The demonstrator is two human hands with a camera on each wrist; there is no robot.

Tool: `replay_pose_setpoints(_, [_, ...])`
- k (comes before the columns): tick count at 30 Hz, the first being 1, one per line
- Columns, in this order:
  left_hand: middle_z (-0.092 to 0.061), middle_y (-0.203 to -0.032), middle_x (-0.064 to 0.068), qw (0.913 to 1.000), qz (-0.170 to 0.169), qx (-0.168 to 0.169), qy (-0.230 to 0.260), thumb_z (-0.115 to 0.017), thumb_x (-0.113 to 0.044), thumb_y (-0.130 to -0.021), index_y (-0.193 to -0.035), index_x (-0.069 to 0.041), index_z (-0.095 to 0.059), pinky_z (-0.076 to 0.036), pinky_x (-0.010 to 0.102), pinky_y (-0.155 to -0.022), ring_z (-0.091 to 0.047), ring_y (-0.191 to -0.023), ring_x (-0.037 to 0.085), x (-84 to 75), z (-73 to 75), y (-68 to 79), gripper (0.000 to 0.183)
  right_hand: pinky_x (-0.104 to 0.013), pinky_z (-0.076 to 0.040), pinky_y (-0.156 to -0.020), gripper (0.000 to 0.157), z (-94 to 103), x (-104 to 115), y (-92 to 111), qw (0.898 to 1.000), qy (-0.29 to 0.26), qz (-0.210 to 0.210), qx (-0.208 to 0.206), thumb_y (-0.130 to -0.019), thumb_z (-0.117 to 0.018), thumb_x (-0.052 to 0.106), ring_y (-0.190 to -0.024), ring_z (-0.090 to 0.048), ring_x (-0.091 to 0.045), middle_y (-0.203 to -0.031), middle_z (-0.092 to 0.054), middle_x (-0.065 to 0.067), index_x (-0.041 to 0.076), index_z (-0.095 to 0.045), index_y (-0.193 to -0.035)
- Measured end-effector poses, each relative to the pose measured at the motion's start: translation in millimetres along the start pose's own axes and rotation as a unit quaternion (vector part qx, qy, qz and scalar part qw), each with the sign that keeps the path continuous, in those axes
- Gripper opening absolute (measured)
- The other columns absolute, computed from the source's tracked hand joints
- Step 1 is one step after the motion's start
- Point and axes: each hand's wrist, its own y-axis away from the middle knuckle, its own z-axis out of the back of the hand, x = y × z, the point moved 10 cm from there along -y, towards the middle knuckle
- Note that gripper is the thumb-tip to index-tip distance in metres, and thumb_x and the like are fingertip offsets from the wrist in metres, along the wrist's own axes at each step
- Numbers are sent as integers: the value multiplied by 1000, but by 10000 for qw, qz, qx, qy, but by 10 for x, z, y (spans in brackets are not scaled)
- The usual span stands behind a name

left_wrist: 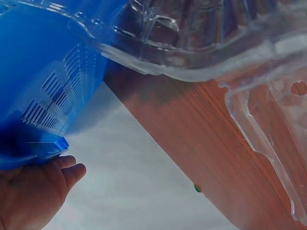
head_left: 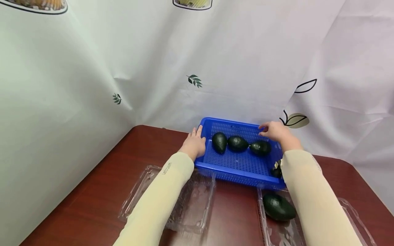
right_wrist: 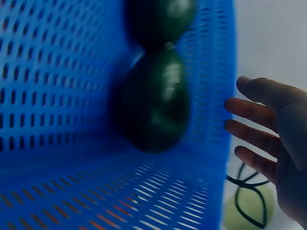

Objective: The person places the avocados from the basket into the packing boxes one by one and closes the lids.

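Note:
A blue plastic basket (head_left: 234,172) stands at the back of the table. Three dark green avocados lie in a row inside: a left one (head_left: 219,142), a middle one (head_left: 237,144) and a right one (head_left: 260,148). Another dark fruit (head_left: 276,172) is partly hidden by the right sleeve. My left hand (head_left: 194,145) rests at the basket's left rim, fingers extended. Over the far right corner is my right hand (head_left: 275,131), holding nothing; in the right wrist view its loosely spread fingers (right_wrist: 252,110) are beside the rim.
A clear plastic clamshell container (head_left: 197,205) lies left of centre, partly under the left sleeve. Another clear container (head_left: 264,218) at the front right holds an avocado (head_left: 278,207). A white printed cloth (head_left: 160,68) hangs behind the brown table (head_left: 92,191).

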Motion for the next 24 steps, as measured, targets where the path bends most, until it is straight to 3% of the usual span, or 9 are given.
replay_pose_setpoints(5, [9,-154,9,10000,-62,29,73,-34,-26,-101,-146,-15,-31,-10,42,-112,3,-140,32,-56,-16,28,47,-48,-46,-79,41,-310,-170,53,9977,-427,-133,512,-86,-66,24,-93,-59,-34,-101,-64,-19,-3,-61,-117])
replay_pose_setpoints(12, [9,-154,10,9999,0,-83,-66,-35,-27,-101,-146,-15,-32,-10,42,-112,2,-140,33,-50,47,25,47,-53,-39,-91,66,-491,-245,57,9917,-759,-243,1013,-79,-71,41,-112,-47,-43,-122,-52,-30,-4,-54,-125])
replay_pose_setpoints(18, [8,-155,9,9999,85,-55,-55,-37,-26,-100,-146,-17,-32,-13,43,-111,-1,-140,33,-15,33,7,47,-54,-37,-92,76,-687,-261,53,9815,-740,-400,1722,-75,-77,36,-111,-45,-44,-125,-44,-34,-5,-46,-131])
replay_pose_setpoints(24, [12,-154,7,9996,169,89,213,-53,-30,-92,-146,-16,-31,-16,45,-110,-3,-139,35,12,18,24,60,-58,-32,-96,87,-834,-262,62,9712,-783,-650,2156,-73,-79,31,-116,-38,-47,-130,-36,-36,-7,-33,-137])
